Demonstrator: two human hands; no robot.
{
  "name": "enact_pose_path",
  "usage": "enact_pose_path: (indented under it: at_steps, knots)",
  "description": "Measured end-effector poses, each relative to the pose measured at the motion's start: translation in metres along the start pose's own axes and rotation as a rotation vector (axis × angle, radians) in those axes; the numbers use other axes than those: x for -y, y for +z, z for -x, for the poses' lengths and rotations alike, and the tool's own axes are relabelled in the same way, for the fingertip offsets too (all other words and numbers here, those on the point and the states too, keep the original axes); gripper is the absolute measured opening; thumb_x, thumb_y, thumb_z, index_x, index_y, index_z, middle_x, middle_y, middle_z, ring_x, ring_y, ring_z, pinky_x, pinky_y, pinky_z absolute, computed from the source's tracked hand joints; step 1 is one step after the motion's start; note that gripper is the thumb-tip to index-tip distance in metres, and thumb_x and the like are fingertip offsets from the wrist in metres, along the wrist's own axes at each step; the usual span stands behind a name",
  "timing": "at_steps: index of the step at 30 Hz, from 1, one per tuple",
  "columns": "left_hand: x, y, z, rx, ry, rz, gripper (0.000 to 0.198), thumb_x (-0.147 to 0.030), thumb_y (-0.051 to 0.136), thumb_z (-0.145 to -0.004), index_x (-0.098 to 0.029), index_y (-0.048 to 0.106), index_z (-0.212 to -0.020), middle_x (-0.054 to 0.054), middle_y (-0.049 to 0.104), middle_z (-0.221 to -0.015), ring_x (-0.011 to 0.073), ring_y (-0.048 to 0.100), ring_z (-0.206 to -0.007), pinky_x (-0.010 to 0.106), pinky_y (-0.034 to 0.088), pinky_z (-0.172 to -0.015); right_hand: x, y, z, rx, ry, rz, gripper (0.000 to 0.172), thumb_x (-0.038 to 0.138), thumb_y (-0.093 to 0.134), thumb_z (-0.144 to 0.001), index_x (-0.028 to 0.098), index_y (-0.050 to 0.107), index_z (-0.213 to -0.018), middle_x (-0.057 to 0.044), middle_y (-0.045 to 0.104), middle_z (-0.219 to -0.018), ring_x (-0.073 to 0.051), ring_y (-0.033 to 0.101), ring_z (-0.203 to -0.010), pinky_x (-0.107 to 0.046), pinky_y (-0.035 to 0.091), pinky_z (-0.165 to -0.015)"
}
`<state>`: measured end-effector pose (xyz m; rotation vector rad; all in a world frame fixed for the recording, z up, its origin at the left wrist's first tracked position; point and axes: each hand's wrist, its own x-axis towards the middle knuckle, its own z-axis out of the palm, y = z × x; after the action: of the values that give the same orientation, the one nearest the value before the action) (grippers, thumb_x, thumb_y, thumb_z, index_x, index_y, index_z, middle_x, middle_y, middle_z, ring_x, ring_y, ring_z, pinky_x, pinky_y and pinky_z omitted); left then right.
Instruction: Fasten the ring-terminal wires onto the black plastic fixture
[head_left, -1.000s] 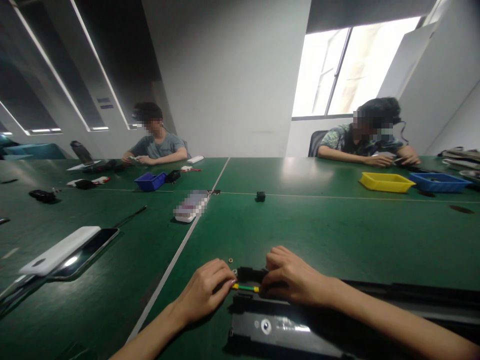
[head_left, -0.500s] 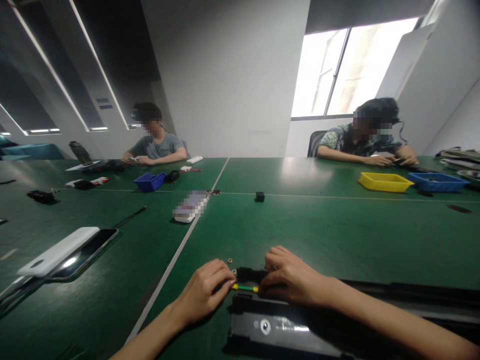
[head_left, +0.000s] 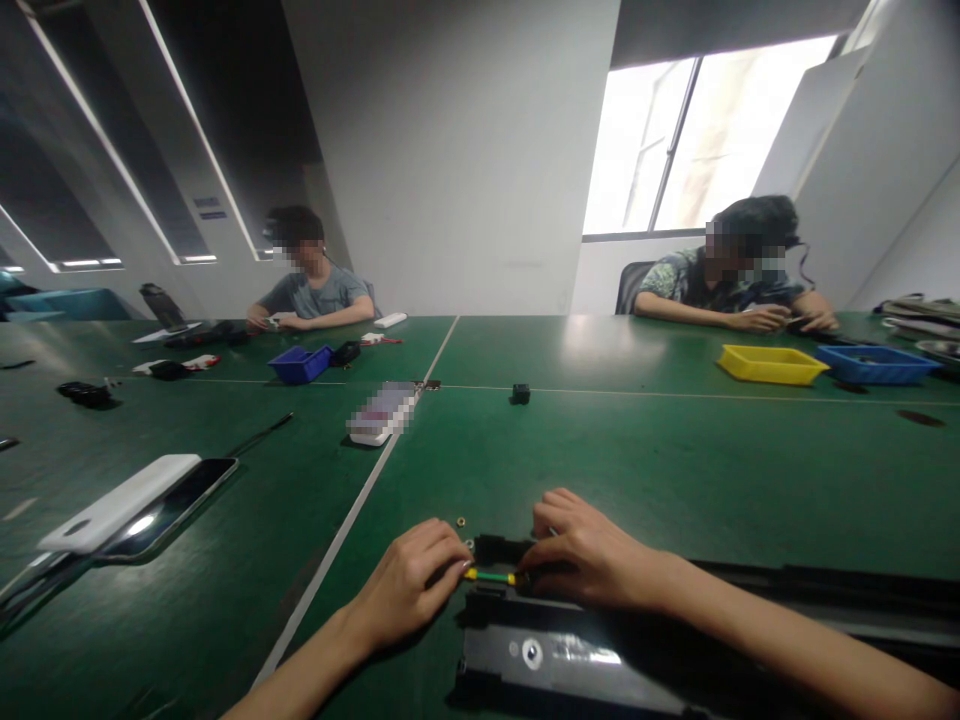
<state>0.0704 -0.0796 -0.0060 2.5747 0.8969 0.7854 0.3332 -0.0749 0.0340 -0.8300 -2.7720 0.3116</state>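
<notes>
A thin green piece with yellow ends [head_left: 492, 577] spans the gap between my hands. My left hand [head_left: 415, 575] pinches its left yellow end between thumb and fingers. Close by its right end, my right hand [head_left: 581, 548] is closed, its fingertips bent down over a dark part; what they hold is hidden. Beneath and beside my right hand lie long black housings [head_left: 795, 590]. The nearer black panel [head_left: 570, 660] has a shiny face with a round metal fitting [head_left: 532, 654]. Two small metal nuts, one brass-coloured [head_left: 461, 522] and one silvery [head_left: 469, 545], sit beside my left fingers.
A small black block [head_left: 520, 393] stands farther up the green table [head_left: 615, 470]. To the left are a white-edged device [head_left: 382, 412] and a phone [head_left: 169, 512]. Blue [head_left: 300, 364] and yellow [head_left: 771, 365] bins stand farther back. Two people sit across the table.
My right hand has shifted very slightly, uncovering a bit more of the dark part at the green piece's right end. My left hand keeps its pinch.
</notes>
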Motion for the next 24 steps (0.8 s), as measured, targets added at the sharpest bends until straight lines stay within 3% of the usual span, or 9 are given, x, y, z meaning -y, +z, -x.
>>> enact_pose_path:
  at_steps: [10,24]
  knots:
    - [0.0028,0.0011,0.0021,0.003,0.009,0.003,0.014,-0.014,0.044,-0.091,-0.016,0.059,-0.092,0.006,0.057,-0.085,0.0175,0.052,-0.08,0.029,0.042,-0.072,0.0024,-0.0066,0.0005,-0.004,0.054,-0.035,0.018,0.029,0.062,-0.079,0.024,0.07,-0.095,-0.003,0.05,-0.082,-0.017,0.044,-0.082,-0.031,0.033,-0.076]
    - [0.0021,0.0008,0.0009,0.01,0.009,0.006,0.015,-0.015,0.044,-0.091,-0.016,0.058,-0.093,0.006,0.057,-0.085,0.0176,0.052,-0.081,0.029,0.042,-0.073,0.0021,-0.0065,0.0017,0.005,0.06,-0.006,0.019,0.021,0.055,-0.082,0.023,0.069,-0.095,-0.004,0.05,-0.081,-0.017,0.045,-0.08,-0.031,0.033,-0.073]
